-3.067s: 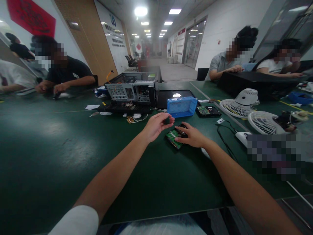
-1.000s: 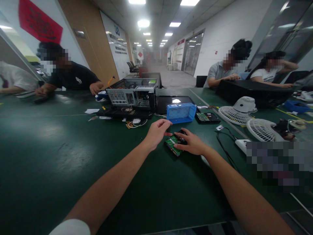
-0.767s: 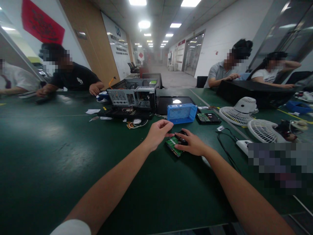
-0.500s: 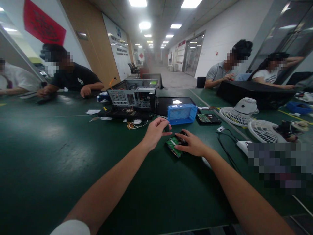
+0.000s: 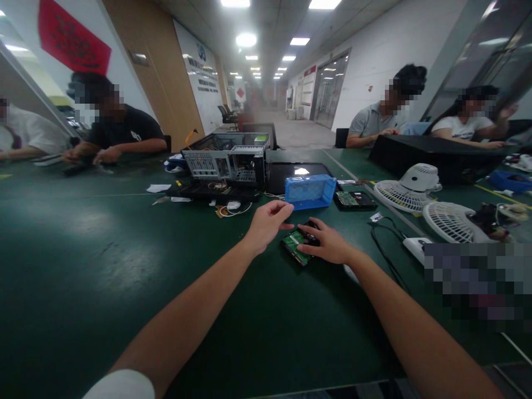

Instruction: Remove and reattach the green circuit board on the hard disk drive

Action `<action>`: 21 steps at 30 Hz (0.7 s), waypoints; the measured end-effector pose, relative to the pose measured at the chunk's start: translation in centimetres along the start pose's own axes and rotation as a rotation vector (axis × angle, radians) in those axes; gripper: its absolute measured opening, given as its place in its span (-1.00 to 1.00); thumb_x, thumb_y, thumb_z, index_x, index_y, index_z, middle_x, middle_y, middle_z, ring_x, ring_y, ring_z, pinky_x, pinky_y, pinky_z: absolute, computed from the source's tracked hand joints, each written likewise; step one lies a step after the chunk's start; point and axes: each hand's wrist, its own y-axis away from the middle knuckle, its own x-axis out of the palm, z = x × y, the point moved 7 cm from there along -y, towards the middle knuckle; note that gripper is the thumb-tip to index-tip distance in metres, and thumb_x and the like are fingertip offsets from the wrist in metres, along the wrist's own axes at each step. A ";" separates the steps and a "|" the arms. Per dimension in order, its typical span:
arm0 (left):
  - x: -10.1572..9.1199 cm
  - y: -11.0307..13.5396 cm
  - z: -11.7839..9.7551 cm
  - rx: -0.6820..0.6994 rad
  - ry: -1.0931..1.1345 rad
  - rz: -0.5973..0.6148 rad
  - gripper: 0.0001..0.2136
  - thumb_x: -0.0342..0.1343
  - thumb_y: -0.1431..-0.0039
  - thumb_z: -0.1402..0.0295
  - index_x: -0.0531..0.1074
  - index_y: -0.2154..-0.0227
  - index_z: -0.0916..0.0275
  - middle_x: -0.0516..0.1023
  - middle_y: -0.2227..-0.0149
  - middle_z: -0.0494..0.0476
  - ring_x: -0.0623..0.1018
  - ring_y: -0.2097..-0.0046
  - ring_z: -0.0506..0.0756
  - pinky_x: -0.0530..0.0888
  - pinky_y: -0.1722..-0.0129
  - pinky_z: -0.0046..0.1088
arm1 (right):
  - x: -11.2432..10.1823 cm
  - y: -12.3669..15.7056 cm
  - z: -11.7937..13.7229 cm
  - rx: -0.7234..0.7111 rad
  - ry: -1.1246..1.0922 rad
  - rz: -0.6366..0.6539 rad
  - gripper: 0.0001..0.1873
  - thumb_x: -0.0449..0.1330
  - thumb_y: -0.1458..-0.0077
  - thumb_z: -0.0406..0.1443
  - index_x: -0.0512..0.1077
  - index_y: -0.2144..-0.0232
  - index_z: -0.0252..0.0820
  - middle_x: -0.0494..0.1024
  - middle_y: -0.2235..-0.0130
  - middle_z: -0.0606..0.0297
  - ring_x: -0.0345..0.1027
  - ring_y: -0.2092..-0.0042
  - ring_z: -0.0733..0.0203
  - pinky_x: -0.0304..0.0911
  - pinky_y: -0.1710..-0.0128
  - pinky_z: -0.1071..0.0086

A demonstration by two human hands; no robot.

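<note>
- Hard drive (image 5: 293, 241), green board facing up, lies on a green table (image 5: 249, 338) just right of and below the frame's centre, between a worker's bare hands.
- The right hand (image 5: 330, 244), fingers part-spread, has hold of the drive, thumb on the board and fingers over its upper end.
- The left hand (image 5: 267, 224) hangs just above and left of the drive, thumb and index fingertips drawn close; whether they pinch anything small cannot be told.
- The step in hand appears to be close work on the drive, one hand steadying, the other poised over a small detail.
- The next move seems to call for a firm right hand, so the drive does not slide, and a careful, precise left.
- Just beyond the fingertips stands a blue box (image 5: 310, 189); to its right lies a second drive (image 5: 355, 200).
- Farther out, an opened computer case (image 5: 224, 162) sits above left of centre, a white fan (image 5: 419, 180) at right.
- Co-workers sit at upper left (image 5: 131, 133) and upper right.
</note>
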 end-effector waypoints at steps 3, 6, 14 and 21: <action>-0.2 -0.1 -0.1 0.022 -0.057 -0.021 -0.71 0.27 -0.17 0.13 0.58 0.24 0.27 0.54 0.18 0.18 0.53 0.16 0.10 0.66 0.29 -0.35 | 0.0 0.0 0.0 0.005 0.005 0.004 -0.10 0.11 -0.13 0.31 0.20 -0.39 0.13 0.08 -0.44 0.04 0.12 -0.37 -0.33 0.09 -0.31 -0.15; -0.6 -0.2 -0.1 0.032 -0.066 -0.062 -0.74 0.25 -0.18 0.17 0.58 0.22 0.26 0.54 0.19 0.18 0.53 0.14 0.12 0.66 0.34 -0.37 | 0.1 -0.1 0.0 0.000 0.008 0.003 -0.10 0.12 -0.13 0.30 0.20 -0.40 0.12 0.07 -0.44 0.01 0.12 -0.37 -0.33 0.10 -0.30 -0.14; -0.2 -0.1 -0.2 0.008 0.046 -0.054 -0.83 0.17 -0.21 0.29 0.54 0.24 0.28 0.53 0.23 0.19 0.55 0.15 0.10 0.65 0.27 -0.32 | 0.1 -0.2 0.0 -0.014 0.008 -0.008 -0.11 0.14 -0.14 0.27 0.22 -0.39 0.07 0.10 -0.43 0.01 0.14 -0.36 -0.31 0.10 -0.31 -0.12; 0.1 -0.1 0.0 0.002 0.072 -0.032 -0.78 0.22 -0.21 0.22 0.54 0.22 0.28 0.52 0.22 0.17 0.53 0.15 0.09 0.65 0.23 -0.32 | 0.2 -0.2 -0.2 -0.001 -0.001 0.004 -0.10 0.14 -0.13 0.28 0.22 -0.39 0.08 0.07 -0.45 0.03 0.14 -0.35 -0.33 0.08 -0.32 -0.12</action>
